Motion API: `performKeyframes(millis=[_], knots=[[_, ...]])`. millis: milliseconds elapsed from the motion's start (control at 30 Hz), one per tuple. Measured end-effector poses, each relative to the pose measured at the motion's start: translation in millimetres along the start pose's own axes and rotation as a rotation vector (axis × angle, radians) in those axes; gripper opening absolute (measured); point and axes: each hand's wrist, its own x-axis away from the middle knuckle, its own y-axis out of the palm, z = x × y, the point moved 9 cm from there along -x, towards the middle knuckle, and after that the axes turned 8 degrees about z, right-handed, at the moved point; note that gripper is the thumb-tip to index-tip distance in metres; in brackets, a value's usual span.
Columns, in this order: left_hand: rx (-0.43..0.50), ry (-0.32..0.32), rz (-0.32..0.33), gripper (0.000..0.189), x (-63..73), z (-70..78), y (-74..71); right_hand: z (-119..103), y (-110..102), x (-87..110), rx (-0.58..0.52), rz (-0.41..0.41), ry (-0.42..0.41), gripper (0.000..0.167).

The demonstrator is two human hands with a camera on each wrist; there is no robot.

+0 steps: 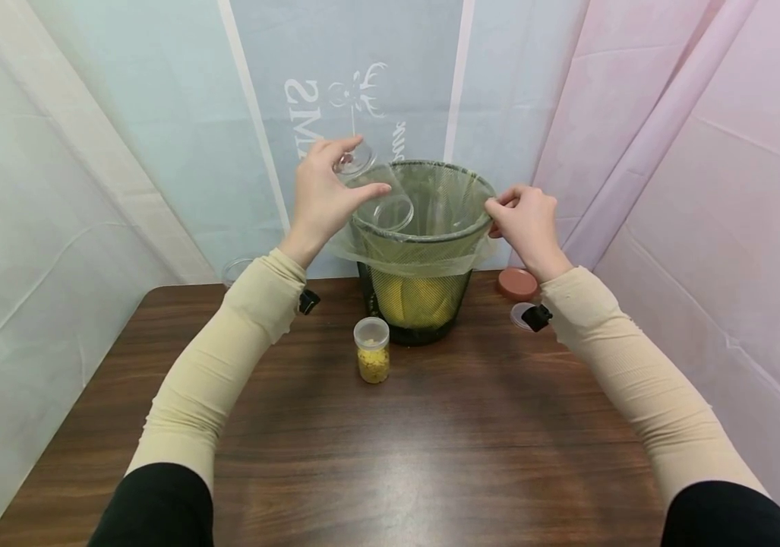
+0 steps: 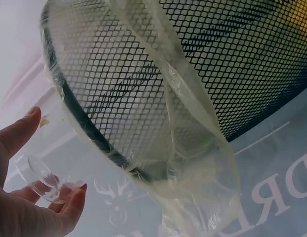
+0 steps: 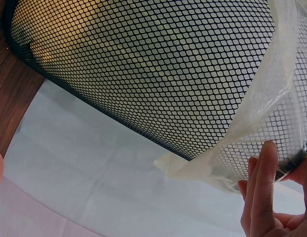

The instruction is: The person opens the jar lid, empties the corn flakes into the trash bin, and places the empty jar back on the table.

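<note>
My left hand (image 1: pixel 324 190) holds a clear plastic jar (image 1: pixel 393 213) at the left side of a dark mesh waste bin (image 1: pixel 417 292). The jar tilts over the bin's rim, between spread thumb and fingers; in the left wrist view the jar (image 2: pixel 37 173) lies by the fingertips, with the thumb apart from it. With my right hand (image 1: pixel 526 220) I pinch the translucent bin liner (image 1: pixel 424 266) at the right of the rim. In the right wrist view, thumb and fingers (image 3: pixel 264 187) lie either side of the rim. Something yellow (image 1: pixel 417 300) shows through the mesh low in the bin.
A small clear jar of yellow bits (image 1: pixel 372 357) stands upright on the wooden table (image 1: pixel 390 448), in front of the bin. Right of it lie a reddish-brown lid (image 1: pixel 517 283) and a clear disc (image 1: pixel 521 316). A clear round container (image 1: pixel 235 267) is partly hidden behind my left arm.
</note>
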Motion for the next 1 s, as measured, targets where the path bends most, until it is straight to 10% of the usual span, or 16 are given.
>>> performKeyframes(millis=[167,400,600,800,1000], knots=[[0.104,-0.107,-0.018,0.07,-0.9,-9.8,1.9,0,0,-0.3,0.001,-0.008,0.001,0.025],[-0.028,0.018,0.02,0.075,2.2,-2.6,-1.2,1,1,0.2,0.008,-0.01,0.002,0.026],[0.098,-0.173,-0.032,0.07,0.9,-15.6,3.2,-2,0,-0.4,0.02,-0.004,-0.01,0.026],[-0.055,-0.138,-0.046,0.072,1.7,-14.6,3.6,-1,2,-0.3,0.005,-0.009,0.006,0.026],[0.072,-0.211,-0.054,0.066,1.6,-19.7,4.1,0,2,0.1,-0.004,-0.012,0.018,0.026]])
